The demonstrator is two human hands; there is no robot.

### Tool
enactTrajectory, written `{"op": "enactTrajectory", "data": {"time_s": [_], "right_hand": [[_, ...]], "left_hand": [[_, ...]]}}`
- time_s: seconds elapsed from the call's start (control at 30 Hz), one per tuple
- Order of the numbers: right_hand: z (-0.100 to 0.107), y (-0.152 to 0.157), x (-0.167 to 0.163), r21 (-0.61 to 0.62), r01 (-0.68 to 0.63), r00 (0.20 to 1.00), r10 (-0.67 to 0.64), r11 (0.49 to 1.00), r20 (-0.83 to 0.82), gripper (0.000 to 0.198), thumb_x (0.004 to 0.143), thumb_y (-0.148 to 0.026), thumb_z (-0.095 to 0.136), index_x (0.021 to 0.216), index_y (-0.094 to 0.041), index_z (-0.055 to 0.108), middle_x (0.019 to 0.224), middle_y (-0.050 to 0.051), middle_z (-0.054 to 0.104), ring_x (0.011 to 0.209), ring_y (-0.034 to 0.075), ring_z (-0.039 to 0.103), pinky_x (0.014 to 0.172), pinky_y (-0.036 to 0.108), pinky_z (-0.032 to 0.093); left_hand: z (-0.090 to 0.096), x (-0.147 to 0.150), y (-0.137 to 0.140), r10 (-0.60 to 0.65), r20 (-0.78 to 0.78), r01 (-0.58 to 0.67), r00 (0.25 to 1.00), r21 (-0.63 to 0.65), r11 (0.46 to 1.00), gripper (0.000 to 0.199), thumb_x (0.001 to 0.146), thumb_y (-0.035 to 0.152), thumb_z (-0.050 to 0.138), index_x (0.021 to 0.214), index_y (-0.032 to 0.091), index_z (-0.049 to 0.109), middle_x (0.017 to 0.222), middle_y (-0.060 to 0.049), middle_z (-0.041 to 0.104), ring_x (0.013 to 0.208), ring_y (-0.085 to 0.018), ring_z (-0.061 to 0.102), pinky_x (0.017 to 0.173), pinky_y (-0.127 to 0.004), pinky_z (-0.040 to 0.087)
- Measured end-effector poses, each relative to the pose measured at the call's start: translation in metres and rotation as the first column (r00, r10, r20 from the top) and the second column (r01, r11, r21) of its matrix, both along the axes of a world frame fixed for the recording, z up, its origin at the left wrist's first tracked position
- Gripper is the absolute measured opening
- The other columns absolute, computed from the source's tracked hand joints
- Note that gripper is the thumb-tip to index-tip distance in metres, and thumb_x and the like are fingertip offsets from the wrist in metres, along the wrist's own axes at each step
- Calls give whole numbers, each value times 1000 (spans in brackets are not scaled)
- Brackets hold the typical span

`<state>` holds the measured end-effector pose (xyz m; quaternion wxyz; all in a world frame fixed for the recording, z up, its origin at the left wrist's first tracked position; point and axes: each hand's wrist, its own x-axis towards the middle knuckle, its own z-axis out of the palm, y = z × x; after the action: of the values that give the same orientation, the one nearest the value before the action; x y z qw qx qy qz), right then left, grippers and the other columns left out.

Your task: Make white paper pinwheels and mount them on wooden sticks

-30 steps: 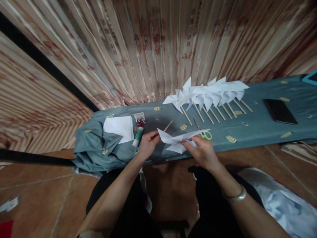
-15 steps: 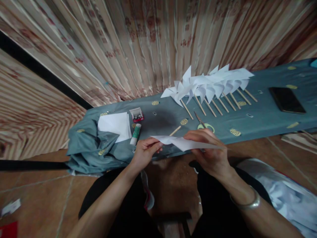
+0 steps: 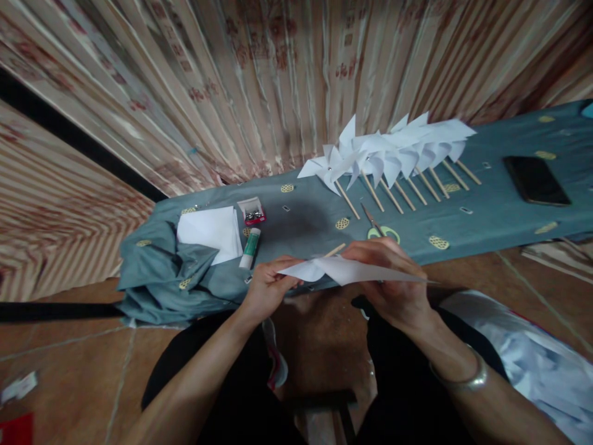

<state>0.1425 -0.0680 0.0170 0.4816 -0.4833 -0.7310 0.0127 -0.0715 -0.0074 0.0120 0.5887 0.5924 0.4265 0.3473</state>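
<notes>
A folded sheet of white paper point(image 3: 352, 272) is stretched between my two hands above the front edge of the cloth. My left hand point(image 3: 271, 284) pinches its left corner between thumb and fingers. The right side of the paper is gripped by my right hand point(image 3: 391, 272), whose fingertips are partly hidden behind it. A wooden stick point(image 3: 334, 250) shows just behind the paper; its near end is covered. Green-handled scissors point(image 3: 383, 232) lie right beyond my right hand. Past my left hand are a glue stick point(image 3: 250, 248) and a small open box of metal pins point(image 3: 252, 212).
White paper pinwheels point(image 3: 389, 151) on sticks lie in a row at the back. A stack of white paper point(image 3: 210, 232) is at left on the grey-green cloth point(image 3: 491, 210). A black phone point(image 3: 537, 180) lies at right. A plastic bag point(image 3: 532, 364) sits on the floor.
Both hands keep hold of the paper, which now lies flatter and spreads lower on the left. Less of the wooden stick shows. The view has shifted slightly.
</notes>
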Motion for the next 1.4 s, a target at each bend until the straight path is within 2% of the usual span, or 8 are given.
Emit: {"op": "enactTrajectory", "data": {"time_s": [0.23, 0.7, 1.0, 1.17, 1.4], "right_hand": [[0, 0, 0, -26, 5, 1000, -5, 1000, -2, 25, 87, -10, 58, 104, -25, 68, 97, 6, 74, 92, 21, 68, 82, 38, 54], [-3, 0, 0, -25, 7, 1000, -7, 1000, 20, 22, 88, -11, 59, 103, -24, 67, 97, 6, 74, 92, 21, 68, 83, 38, 54], [0, 0, -2, -4, 7, 1000, -7, 1000, 20, 23, 87, -7, 59, 101, -23, 67, 95, 7, 73, 90, 22, 66, 79, 38, 53], [-3, 0, -1, -10, 6, 999, -6, 1000, 39, 23, 87, -7, 60, 103, -22, 65, 96, 6, 73, 92, 21, 66, 81, 38, 53], [-4, -1, 0, -20, 10, 998, -8, 1000, 58, 18, 89, -11, 60, 102, -23, 63, 95, 6, 72, 90, 21, 66, 82, 38, 52]], "left_hand": [[-2, -2, -1, -16, 20, 15, 1000, 14, 1000, 8, 64, 22, 70, 60, 15, 72, 69, -3, 66, 55, -10, 54, 52, -20, 42], [-2, -5, -2, -39, -1, 38, 999, 73, 997, 20, 69, 24, 69, 51, 15, 66, 71, -4, 67, 61, -11, 56, 56, -20, 43], [-5, -7, -1, -70, 4, 70, 998, 102, 992, 12, 70, 24, 72, 74, 15, 78, 78, -6, 72, 65, -13, 59, 58, -20, 45], [-7, -9, -1, -71, -5, 71, 997, 125, 990, 14, 73, 28, 74, 73, 15, 77, 83, -7, 73, 71, -15, 63, 64, -23, 49], [-6, -8, -2, -67, -3, 66, 998, 152, 986, 11, 74, 25, 72, 72, 15, 77, 81, -6, 74, 69, -14, 64, 64, -22, 51]]}}
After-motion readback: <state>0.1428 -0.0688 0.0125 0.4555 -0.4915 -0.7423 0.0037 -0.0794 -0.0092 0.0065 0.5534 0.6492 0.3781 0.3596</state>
